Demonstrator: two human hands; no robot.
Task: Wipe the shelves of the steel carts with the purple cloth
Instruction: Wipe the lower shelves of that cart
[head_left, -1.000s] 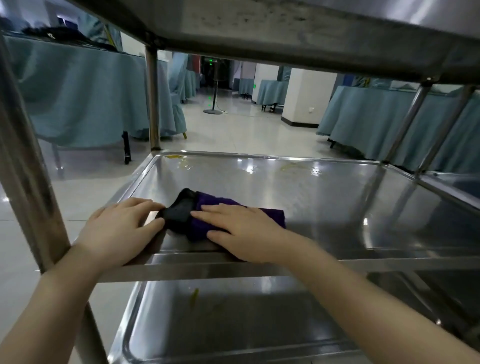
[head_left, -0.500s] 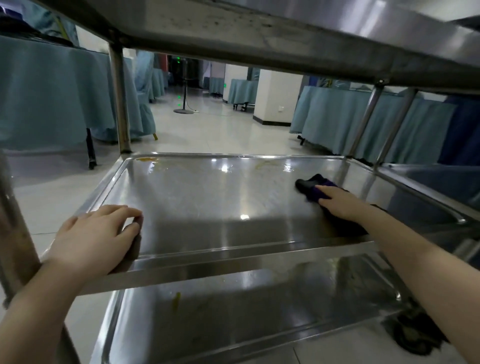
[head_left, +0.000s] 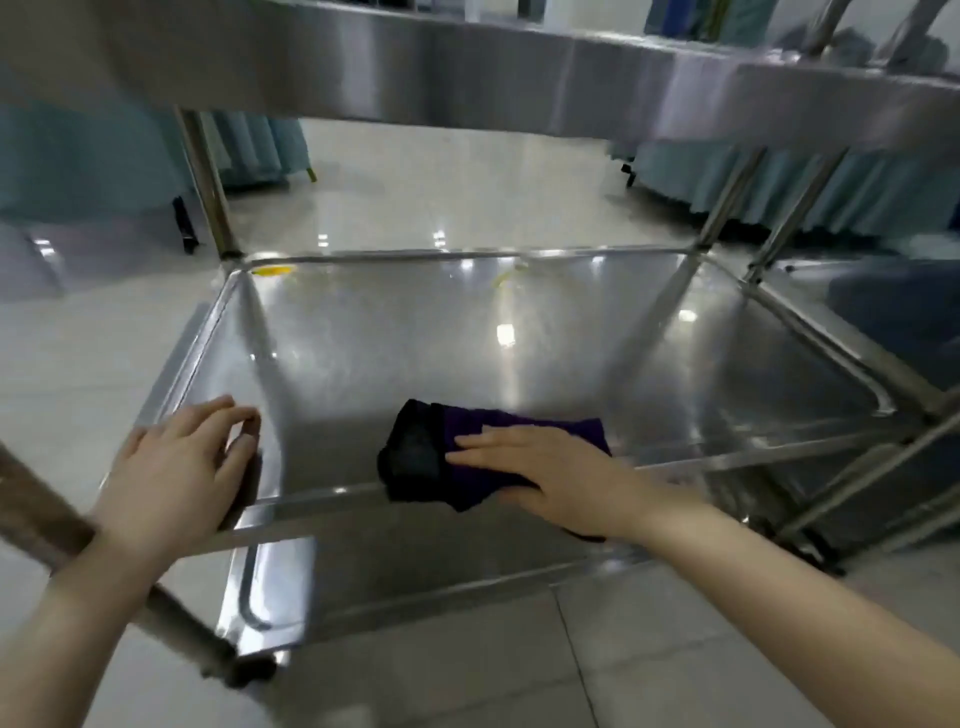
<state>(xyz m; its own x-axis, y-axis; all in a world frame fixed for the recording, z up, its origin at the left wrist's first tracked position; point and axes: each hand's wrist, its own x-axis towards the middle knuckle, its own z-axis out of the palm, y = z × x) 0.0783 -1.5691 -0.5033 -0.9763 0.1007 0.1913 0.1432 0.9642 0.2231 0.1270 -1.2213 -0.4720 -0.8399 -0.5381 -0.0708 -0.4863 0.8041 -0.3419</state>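
- Folded purple cloth (head_left: 415, 457) at the near edge of the shiny steel cart shelf (head_left: 467, 338), under the right hand (head_left: 550, 467), fingers flat and straight: may slide off
- Left hand (head_left: 176, 467) grips the near-left rim, could slip
- Yellow smear (head_left: 272, 270), far-left corner, easily missed

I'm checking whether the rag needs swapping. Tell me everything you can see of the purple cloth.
The purple cloth is a soft, folded pad, deep purple with a black-looking left end. It lies flat on the steel middle shelf, and its lower edge reaches the near rim. The right hand presses on it with straight fingers, covering its right part. Whether it is soiled cannot be told.
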